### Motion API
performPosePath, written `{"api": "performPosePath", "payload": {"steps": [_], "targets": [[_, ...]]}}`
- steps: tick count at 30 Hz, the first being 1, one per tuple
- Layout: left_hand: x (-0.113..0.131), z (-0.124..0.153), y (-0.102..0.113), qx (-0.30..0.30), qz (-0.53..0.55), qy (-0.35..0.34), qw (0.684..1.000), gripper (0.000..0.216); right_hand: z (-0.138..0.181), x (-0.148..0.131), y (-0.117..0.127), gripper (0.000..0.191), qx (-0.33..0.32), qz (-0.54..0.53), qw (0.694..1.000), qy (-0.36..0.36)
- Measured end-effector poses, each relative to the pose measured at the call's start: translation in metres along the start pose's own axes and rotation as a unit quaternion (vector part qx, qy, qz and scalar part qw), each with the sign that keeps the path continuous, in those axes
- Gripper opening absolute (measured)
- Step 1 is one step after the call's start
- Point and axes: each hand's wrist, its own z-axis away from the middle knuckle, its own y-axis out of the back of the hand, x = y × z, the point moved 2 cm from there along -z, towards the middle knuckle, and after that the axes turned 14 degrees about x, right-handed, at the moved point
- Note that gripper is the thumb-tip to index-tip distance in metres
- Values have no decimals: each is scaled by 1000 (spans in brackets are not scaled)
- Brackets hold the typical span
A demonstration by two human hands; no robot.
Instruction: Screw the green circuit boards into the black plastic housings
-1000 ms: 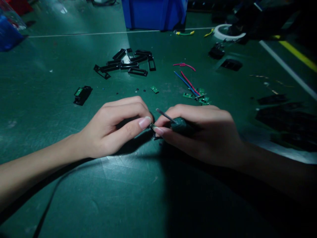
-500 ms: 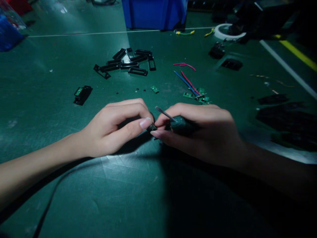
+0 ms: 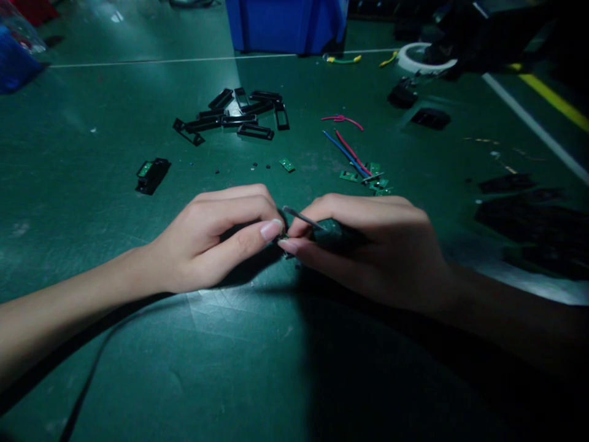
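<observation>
My left hand is closed, thumb and forefinger pinching a small dark part with a bit of green circuit board. Most of that part is hidden by fingertips. My right hand meets it there, its thumb and forefinger also closed at the part. Tucked in the right hand is a screwdriver with a dark green handle; its metal shaft points left above the fingertips. Beyond my left hand stands a black housing with a green board in it. A loose small circuit board lies past the fingertips.
Several black rectangular frames lie piled ahead. Red and blue wires rest by more circuit boards. A blue bin stands at the back, a white tape roll to its right. Black parts lie at right.
The screwdriver's shaft has tilted flatter, with its tip a little farther left. My fingertips have shifted slightly, and less of the small part shows between them.
</observation>
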Motion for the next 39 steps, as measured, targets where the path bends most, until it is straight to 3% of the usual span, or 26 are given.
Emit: {"api": "performPosePath", "payload": {"steps": [10,39], "targets": [[2,1,-2,26,-29,-33,999,20,1,3,0,12,6,-5,1000,-17],[0,1,-2,10,-20,-27,999,24,0,3,2,14,12,-48,999,-9]]}}
